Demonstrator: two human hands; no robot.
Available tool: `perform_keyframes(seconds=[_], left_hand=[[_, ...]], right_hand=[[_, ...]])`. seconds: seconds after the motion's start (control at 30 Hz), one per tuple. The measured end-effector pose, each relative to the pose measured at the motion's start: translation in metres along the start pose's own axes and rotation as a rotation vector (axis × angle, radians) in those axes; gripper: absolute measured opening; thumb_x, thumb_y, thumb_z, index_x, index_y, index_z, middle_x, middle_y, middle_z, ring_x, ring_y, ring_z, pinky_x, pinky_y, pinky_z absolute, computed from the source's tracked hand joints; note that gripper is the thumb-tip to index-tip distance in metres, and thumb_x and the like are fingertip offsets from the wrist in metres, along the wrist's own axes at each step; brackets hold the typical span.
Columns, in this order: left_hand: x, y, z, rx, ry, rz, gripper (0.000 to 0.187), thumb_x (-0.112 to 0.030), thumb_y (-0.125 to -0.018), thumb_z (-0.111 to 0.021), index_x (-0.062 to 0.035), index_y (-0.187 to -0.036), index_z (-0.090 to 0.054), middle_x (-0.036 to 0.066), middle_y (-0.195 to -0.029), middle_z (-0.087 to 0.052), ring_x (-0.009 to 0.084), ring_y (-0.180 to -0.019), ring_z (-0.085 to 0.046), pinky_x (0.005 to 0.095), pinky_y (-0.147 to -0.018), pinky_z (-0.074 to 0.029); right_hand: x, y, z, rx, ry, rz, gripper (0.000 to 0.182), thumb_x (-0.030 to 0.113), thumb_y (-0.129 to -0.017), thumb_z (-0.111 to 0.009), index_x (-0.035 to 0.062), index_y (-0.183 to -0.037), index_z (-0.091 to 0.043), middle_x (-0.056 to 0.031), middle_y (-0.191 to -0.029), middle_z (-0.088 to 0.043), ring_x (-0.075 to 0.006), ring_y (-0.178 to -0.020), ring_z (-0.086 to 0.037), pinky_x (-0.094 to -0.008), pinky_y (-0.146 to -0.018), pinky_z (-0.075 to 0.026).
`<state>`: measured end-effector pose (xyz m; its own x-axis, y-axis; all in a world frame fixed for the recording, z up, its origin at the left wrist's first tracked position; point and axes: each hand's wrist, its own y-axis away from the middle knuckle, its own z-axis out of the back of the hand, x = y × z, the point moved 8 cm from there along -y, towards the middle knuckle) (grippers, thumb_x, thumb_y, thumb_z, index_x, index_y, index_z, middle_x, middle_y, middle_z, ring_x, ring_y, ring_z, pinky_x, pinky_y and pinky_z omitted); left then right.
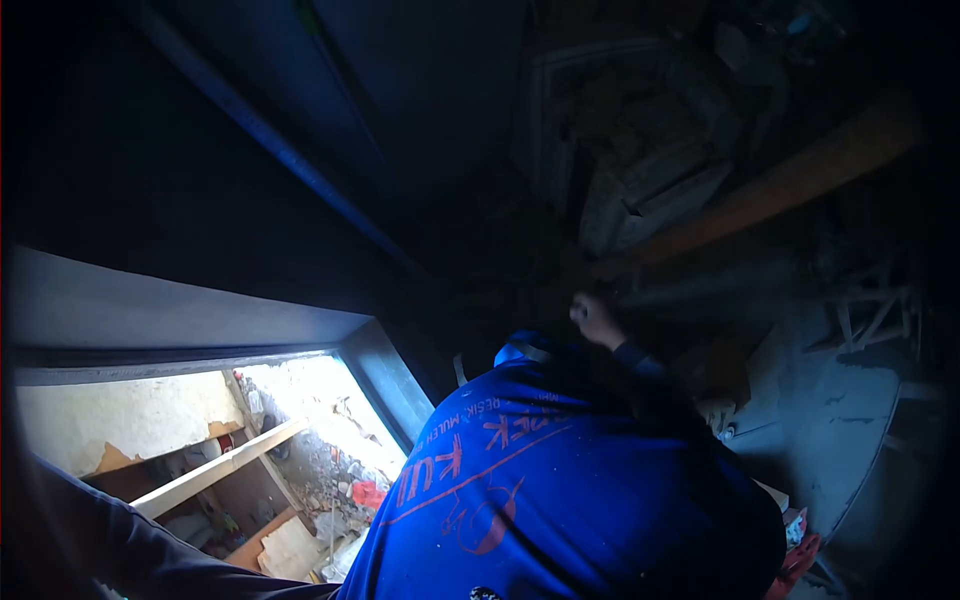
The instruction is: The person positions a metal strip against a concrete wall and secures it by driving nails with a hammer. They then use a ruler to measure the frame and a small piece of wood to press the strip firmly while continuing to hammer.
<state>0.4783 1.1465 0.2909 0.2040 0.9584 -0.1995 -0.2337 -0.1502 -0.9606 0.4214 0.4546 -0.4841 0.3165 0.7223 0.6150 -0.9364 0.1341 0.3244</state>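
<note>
My right hand (596,321) shows in the dark middle, coming out of a dark sleeve (640,362). Its fingers are curled closed, and what they hold, if anything, is lost in shadow. Just beyond it lies the near end of a long brown wooden beam (760,205), which slants up to the right. A blue shirt (560,480) with red printing fills the lower middle, beside that arm. At lower left a dark sleeve or trouser leg (150,540) crosses the edge of the frame. My left hand is out of view.
A bright opening (375,375) at left looks onto rubble, a pale wooden plank (220,468) and a red scrap (368,494). Dim boxy clutter (650,190) stands at the back. To the right are a pale panel (850,420) and a thin slatted frame (870,315).
</note>
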Motion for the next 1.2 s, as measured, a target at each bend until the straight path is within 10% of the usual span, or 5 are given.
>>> perform_keyframes(seconds=[0.83,0.93,1.07,1.13,1.2], left_hand=[[0.011,0.087,-0.048,0.138,-0.151,0.054,0.064,-0.04,-0.093,-0.064,0.0067,-0.133,-0.048,0.024,-0.122,-0.059,0.0392,-0.107,-0.06,0.0464,-0.094,-0.048],[0.011,0.097,-0.061,0.168,-0.195,0.051,0.066,-0.041,-0.092,-0.064,0.0068,-0.134,-0.047,0.025,-0.122,-0.058,0.0398,-0.108,-0.059,0.0467,-0.095,-0.048],[-0.001,0.102,-0.062,0.243,-0.297,0.024,0.068,-0.041,-0.091,-0.065,0.007,-0.134,-0.045,0.026,-0.122,-0.057,0.0404,-0.108,-0.059,0.0471,-0.095,-0.048],[-0.006,0.105,-0.071,0.28,-0.344,0.009,0.069,-0.041,-0.09,-0.066,0.0071,-0.135,-0.044,0.026,-0.122,-0.057,0.0408,-0.108,-0.058,0.0473,-0.095,-0.048],[-0.008,0.112,-0.081,0.308,-0.373,0.013,0.07,-0.041,-0.09,-0.066,0.0072,-0.135,-0.044,0.026,-0.122,-0.057,0.0411,-0.109,-0.058,0.0475,-0.095,-0.047]], right_hand=[[-0.011,-0.25,0.021,-0.071,-0.83,-0.208,0.023,0.025,-0.091,-0.067,0.0036,-0.097,-0.067,-0.0056,-0.08,-0.065,-0.0192,-0.06,-0.063,-0.0317,-0.055,-0.05],[-0.051,-0.297,0.016,-0.445,0.513,0.58,0.014,0.021,-0.082,-0.066,0.0073,-0.079,-0.065,-0.0088,-0.076,-0.065,-0.028,-0.058,-0.062,-0.0401,-0.053,-0.049],[-0.177,-0.361,-0.042,0.246,0.409,0.179,0.016,0.025,-0.077,-0.059,0.0125,-0.067,-0.06,-0.0065,-0.063,-0.058,-0.0267,-0.057,-0.059,-0.0447,-0.05,-0.047],[-0.144,-0.335,-0.037,0.379,0.597,0.502,0.013,0.024,-0.082,-0.059,0.0107,-0.08,-0.06,-0.0074,-0.067,-0.059,-0.022,-0.056,-0.058,-0.0418,-0.048,-0.046],[-0.158,-0.318,-0.031,0.401,0.059,-0.157,0.016,0.022,-0.087,-0.062,0.0073,-0.093,-0.062,-0.0095,-0.073,-0.062,-0.0206,-0.059,-0.059,-0.0398,-0.049,-0.047]])
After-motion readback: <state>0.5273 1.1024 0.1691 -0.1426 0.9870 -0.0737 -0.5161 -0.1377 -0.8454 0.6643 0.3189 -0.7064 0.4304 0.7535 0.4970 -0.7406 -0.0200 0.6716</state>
